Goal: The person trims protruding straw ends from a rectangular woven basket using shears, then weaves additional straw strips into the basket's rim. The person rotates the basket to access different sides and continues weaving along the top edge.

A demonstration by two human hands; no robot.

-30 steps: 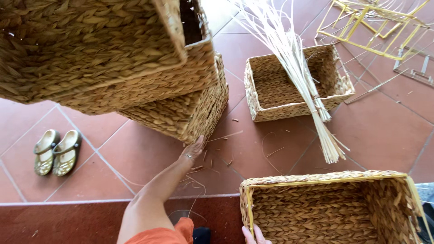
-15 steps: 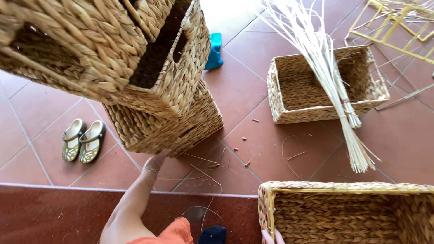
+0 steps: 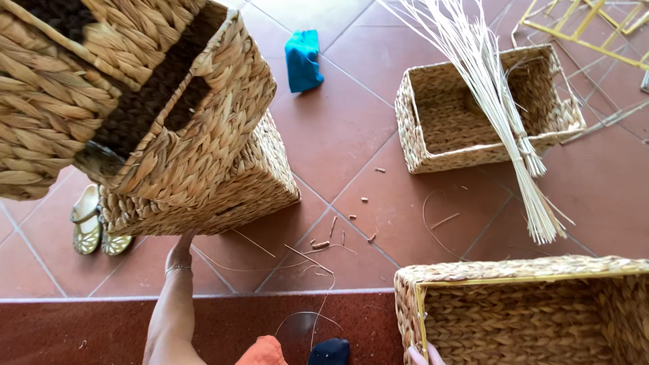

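Observation:
My left hand (image 3: 180,251) reaches forward and touches the lower edge of a stack of woven straw baskets (image 3: 196,169) that stands tilted on the tiled floor at the left. Whether its fingers grip the basket is hidden. Only the fingertips of my right hand (image 3: 426,353) show at the bottom, resting on the rim of a rectangular woven basket (image 3: 541,270) close to me. A thin bracelet sits on my left wrist.
Another open woven basket (image 3: 433,159) stands at the far right with a bundle of pale reeds (image 3: 500,122) lying across it. A blue cloth (image 3: 303,61) lies at the back. A pair of sandals (image 3: 91,226) sits at the left. Scraps of straw litter the tiles. Yellow wire frames (image 3: 595,27) lie top right.
The view has swung left and down. The basket stack now looms larger at the upper left, and my left hand stays at its lower edge.

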